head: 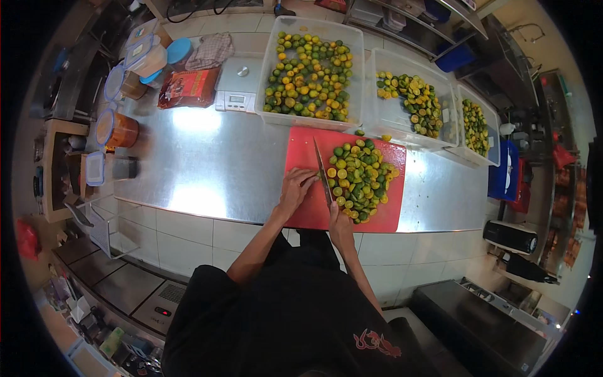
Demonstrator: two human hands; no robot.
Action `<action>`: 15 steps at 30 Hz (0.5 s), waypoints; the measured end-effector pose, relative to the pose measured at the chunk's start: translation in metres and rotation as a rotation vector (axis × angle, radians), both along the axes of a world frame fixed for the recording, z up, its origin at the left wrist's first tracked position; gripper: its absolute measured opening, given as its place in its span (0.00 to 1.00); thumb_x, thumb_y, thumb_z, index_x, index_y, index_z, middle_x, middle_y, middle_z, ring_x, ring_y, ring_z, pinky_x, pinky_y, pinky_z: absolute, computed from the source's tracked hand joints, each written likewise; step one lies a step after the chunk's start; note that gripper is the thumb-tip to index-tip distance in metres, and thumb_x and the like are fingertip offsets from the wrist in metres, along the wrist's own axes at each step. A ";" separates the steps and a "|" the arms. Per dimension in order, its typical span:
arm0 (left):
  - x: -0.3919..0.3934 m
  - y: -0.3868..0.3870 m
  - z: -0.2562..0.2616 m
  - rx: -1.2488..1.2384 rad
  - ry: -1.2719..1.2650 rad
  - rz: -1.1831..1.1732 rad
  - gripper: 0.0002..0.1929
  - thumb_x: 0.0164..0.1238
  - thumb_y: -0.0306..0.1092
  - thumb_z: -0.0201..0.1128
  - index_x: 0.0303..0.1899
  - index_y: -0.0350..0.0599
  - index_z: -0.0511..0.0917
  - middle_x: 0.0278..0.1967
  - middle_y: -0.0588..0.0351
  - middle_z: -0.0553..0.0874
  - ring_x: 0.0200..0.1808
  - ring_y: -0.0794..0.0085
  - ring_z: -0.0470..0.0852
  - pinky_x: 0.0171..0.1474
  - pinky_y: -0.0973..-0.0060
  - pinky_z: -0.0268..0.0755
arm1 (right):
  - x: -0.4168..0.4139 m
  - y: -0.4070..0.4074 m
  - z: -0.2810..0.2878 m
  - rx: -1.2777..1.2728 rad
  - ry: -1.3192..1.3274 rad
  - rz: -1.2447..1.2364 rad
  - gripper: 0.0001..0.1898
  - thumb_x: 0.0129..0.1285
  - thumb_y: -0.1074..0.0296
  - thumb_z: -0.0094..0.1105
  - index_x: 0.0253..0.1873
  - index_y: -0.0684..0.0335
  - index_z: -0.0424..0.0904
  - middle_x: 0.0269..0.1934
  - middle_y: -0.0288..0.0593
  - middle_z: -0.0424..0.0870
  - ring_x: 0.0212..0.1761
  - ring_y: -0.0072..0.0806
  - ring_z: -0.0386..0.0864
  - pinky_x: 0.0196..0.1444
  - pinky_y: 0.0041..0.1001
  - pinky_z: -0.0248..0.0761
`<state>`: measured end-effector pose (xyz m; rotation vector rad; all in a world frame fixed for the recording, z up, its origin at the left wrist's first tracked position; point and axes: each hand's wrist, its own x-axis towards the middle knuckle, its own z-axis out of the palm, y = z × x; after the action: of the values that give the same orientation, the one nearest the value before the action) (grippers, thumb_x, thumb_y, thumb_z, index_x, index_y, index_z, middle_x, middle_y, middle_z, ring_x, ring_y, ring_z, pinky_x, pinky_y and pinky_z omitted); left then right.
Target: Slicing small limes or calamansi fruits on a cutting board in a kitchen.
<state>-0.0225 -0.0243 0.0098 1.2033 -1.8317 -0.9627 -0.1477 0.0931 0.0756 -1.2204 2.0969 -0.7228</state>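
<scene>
My right hand (pixel 340 225) grips the handle of a kitchen knife (pixel 322 166), its long blade pointing away from me over a red cutting board (pixel 301 146). Left of the blade, my left hand (pixel 297 187) pinches a small green citrus fruit (pixel 318 175), mostly covered by the fingertips. To the knife's right lies a heap of cut citrus halves (pixel 360 181), green skins and yellow-green flesh mixed. A few pieces sit by the board's far edge, among them a green one (pixel 360 133).
Beyond the board stand a clear plastic bin of whole citrus fruits (pixel 308 77) and two bins of cut ones (pixel 419 101) (pixel 475 127). A digital scale (pixel 239 85), a red-labelled packet (pixel 188 87) and lidded tubs (pixel 118 128) occupy the steel table's (pixel 245 165) left and back.
</scene>
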 end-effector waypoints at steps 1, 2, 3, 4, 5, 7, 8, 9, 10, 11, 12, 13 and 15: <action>-0.001 0.001 0.001 0.002 0.002 0.001 0.10 0.63 0.34 0.68 0.43 0.42 0.87 0.42 0.51 0.89 0.46 0.59 0.85 0.52 0.65 0.73 | -0.001 0.002 0.003 0.002 0.002 0.001 0.30 0.79 0.51 0.36 0.41 0.78 0.75 0.31 0.73 0.76 0.38 0.68 0.74 0.43 0.51 0.67; -0.003 0.003 0.001 0.005 0.005 0.002 0.10 0.63 0.34 0.68 0.43 0.42 0.87 0.42 0.51 0.89 0.45 0.59 0.85 0.52 0.65 0.73 | -0.002 0.007 0.007 0.045 -0.045 -0.017 0.30 0.79 0.50 0.36 0.40 0.78 0.75 0.30 0.72 0.75 0.37 0.68 0.74 0.42 0.51 0.67; -0.002 0.004 0.002 0.006 0.007 0.005 0.10 0.63 0.34 0.68 0.43 0.42 0.87 0.42 0.51 0.89 0.45 0.58 0.85 0.52 0.65 0.73 | -0.002 0.007 0.015 0.085 -0.092 -0.033 0.30 0.79 0.50 0.36 0.40 0.78 0.75 0.28 0.72 0.74 0.36 0.68 0.73 0.42 0.51 0.67; -0.002 0.003 0.002 0.006 0.008 0.010 0.10 0.63 0.34 0.68 0.43 0.42 0.87 0.42 0.51 0.89 0.45 0.58 0.85 0.52 0.65 0.73 | -0.003 0.013 0.017 0.085 -0.090 -0.028 0.30 0.79 0.50 0.36 0.40 0.78 0.75 0.28 0.72 0.74 0.36 0.68 0.73 0.42 0.51 0.67; -0.001 0.003 0.002 0.044 0.001 0.002 0.10 0.64 0.34 0.67 0.44 0.42 0.87 0.43 0.52 0.89 0.46 0.59 0.83 0.54 0.65 0.71 | -0.005 0.021 0.020 0.183 -0.117 -0.033 0.31 0.79 0.49 0.35 0.37 0.77 0.75 0.25 0.67 0.75 0.33 0.61 0.76 0.39 0.49 0.67; -0.001 0.006 0.001 0.086 -0.003 0.001 0.11 0.64 0.34 0.66 0.44 0.42 0.87 0.43 0.53 0.88 0.47 0.59 0.82 0.56 0.65 0.69 | -0.009 0.027 0.021 0.287 -0.138 -0.032 0.32 0.79 0.49 0.35 0.33 0.76 0.74 0.22 0.63 0.75 0.29 0.55 0.78 0.36 0.47 0.66; 0.000 0.006 0.000 0.064 -0.012 -0.005 0.10 0.64 0.34 0.66 0.44 0.42 0.87 0.44 0.53 0.89 0.48 0.60 0.82 0.57 0.66 0.68 | -0.010 0.027 0.017 0.263 -0.128 -0.025 0.32 0.79 0.48 0.35 0.32 0.76 0.74 0.21 0.61 0.74 0.26 0.53 0.77 0.34 0.47 0.67; 0.001 0.004 -0.001 0.040 -0.021 -0.017 0.10 0.64 0.35 0.66 0.44 0.43 0.87 0.44 0.54 0.89 0.49 0.60 0.82 0.57 0.66 0.68 | -0.010 0.026 0.012 0.235 -0.119 -0.024 0.33 0.79 0.48 0.35 0.31 0.75 0.73 0.19 0.60 0.73 0.24 0.52 0.76 0.32 0.46 0.67; -0.001 0.004 -0.002 0.040 -0.018 -0.023 0.10 0.64 0.35 0.66 0.44 0.43 0.87 0.44 0.54 0.89 0.49 0.60 0.82 0.57 0.66 0.68 | -0.010 0.020 0.004 0.235 -0.115 -0.030 0.33 0.79 0.48 0.35 0.31 0.75 0.73 0.19 0.60 0.73 0.24 0.52 0.76 0.32 0.46 0.67; -0.002 0.004 -0.002 0.036 -0.024 -0.028 0.10 0.65 0.35 0.66 0.44 0.43 0.87 0.44 0.55 0.89 0.49 0.61 0.82 0.58 0.66 0.67 | -0.009 0.010 -0.006 0.127 -0.058 -0.024 0.34 0.79 0.47 0.34 0.30 0.75 0.73 0.18 0.58 0.72 0.22 0.51 0.76 0.30 0.46 0.66; -0.002 0.005 -0.001 0.032 -0.035 -0.028 0.10 0.65 0.35 0.66 0.44 0.44 0.87 0.45 0.55 0.89 0.49 0.61 0.82 0.58 0.66 0.67 | -0.008 0.005 -0.012 0.020 -0.004 -0.013 0.34 0.79 0.46 0.34 0.29 0.75 0.73 0.16 0.57 0.71 0.20 0.51 0.75 0.28 0.45 0.66; -0.002 0.005 -0.001 0.031 -0.036 -0.029 0.10 0.65 0.35 0.66 0.44 0.44 0.87 0.45 0.55 0.89 0.49 0.61 0.82 0.58 0.66 0.67 | -0.008 0.006 -0.014 0.020 -0.005 -0.013 0.34 0.79 0.46 0.34 0.29 0.75 0.73 0.16 0.57 0.71 0.20 0.51 0.75 0.28 0.45 0.66; -0.003 0.005 0.000 0.056 -0.024 -0.024 0.10 0.65 0.35 0.66 0.43 0.44 0.87 0.45 0.55 0.89 0.49 0.61 0.83 0.58 0.66 0.68 | -0.011 0.006 -0.017 0.077 -0.073 -0.006 0.35 0.79 0.45 0.33 0.29 0.76 0.72 0.16 0.55 0.71 0.20 0.48 0.76 0.26 0.45 0.66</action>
<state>-0.0255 -0.0196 0.0099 1.2339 -1.8523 -1.0235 -0.1585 0.0990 0.0588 -1.1295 2.0503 -0.6728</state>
